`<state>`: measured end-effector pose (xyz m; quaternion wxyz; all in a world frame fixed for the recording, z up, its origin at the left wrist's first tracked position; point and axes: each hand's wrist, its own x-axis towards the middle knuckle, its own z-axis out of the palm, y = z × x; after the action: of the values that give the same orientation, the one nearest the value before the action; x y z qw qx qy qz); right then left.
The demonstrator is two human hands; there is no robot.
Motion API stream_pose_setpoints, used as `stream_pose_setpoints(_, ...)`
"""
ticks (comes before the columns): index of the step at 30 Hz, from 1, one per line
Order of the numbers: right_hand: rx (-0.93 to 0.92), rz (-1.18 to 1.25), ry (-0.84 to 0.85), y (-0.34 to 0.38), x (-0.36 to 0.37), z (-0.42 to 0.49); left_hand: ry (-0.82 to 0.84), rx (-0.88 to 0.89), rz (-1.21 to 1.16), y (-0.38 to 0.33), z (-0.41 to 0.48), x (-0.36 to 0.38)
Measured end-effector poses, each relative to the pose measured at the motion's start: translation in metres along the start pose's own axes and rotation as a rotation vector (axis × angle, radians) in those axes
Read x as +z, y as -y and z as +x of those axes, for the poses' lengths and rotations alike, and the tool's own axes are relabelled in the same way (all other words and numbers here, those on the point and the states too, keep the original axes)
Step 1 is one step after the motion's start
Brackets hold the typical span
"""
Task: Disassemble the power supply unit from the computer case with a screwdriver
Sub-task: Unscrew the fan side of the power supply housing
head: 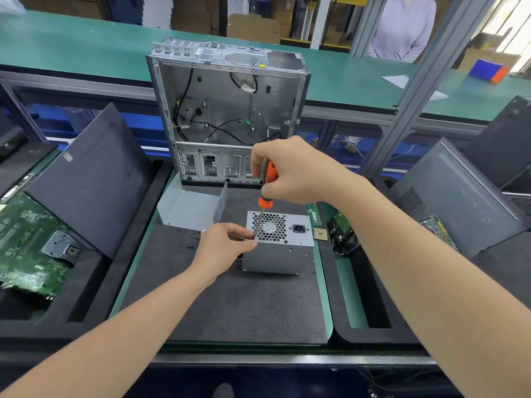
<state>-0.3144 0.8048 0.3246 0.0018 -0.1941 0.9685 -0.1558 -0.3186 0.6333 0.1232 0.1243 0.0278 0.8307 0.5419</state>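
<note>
Two bare forearms enter from 5 and 7 o'clock. Left hand (222,247): fingers pinch the shaft tip of the screwdriver (269,176) at the 9 o'clock edge of the grille face of the power supply unit (275,257). Right hand (290,170): fingers clenched round the orange handle, shaft near upright. The unit stands on the bench mat (230,305), already out of the computer case (227,110), which stands open at 12 o'clock. Judged handling: a stiff, fairly heavy sheet-steel box with smooth walls, best taken by its two solid side walls, not the perforated grille.
</note>
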Motion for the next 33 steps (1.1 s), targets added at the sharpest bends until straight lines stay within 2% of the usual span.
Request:
stream_pose_setpoints(22, 0.031, -0.002, -0.007, -0.0044, -0.0023, -0.0033, -0.009, -0.035, -0.066, 0.0008, -0.0005, 0.0002)
stream_pose_setpoints(33, 0.043, 0.014, -0.039, -0.0097, -0.0002, -0.0035, -0.012, 0.008, -0.069, -0.0012, -0.0044, -0.0016)
